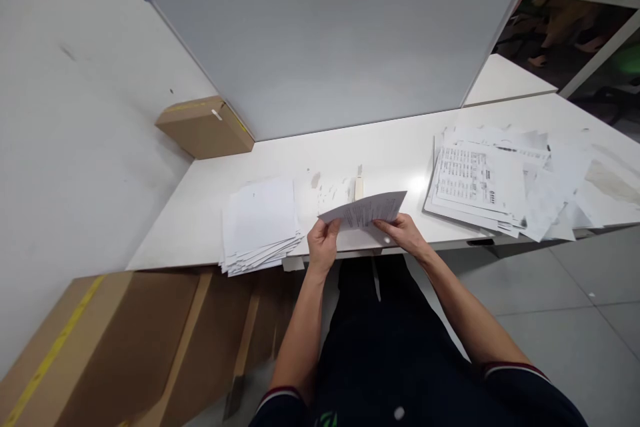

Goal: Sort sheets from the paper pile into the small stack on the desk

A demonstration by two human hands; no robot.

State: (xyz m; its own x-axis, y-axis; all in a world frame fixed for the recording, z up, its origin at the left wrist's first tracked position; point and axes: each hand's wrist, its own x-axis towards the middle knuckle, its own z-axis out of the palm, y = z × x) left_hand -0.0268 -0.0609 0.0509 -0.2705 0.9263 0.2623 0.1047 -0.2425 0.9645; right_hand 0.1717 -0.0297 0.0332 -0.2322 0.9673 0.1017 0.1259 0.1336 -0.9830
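Observation:
A printed sheet of paper (367, 211) is held up above the front edge of the white table, slightly bent. My left hand (324, 244) pinches its left end, thumb on the near side. At the right end, my right hand (400, 233) grips the lower edge between thumb and fingers. Just behind the sheet, a small cream-coloured block-like object (359, 188) lies partly hidden. To the left of my left hand sits a stack of mostly blank white papers (263, 220). On the right, a spread pile of printed papers (470, 177) rests on the table.
A large grey-white board (340, 40) stands along the back of the white table (395, 147). One cardboard box (207, 128) leans at the back left corner. Larger cardboard boxes (125, 340) stand on the floor at lower left. Shelving and a person's feet show at upper right.

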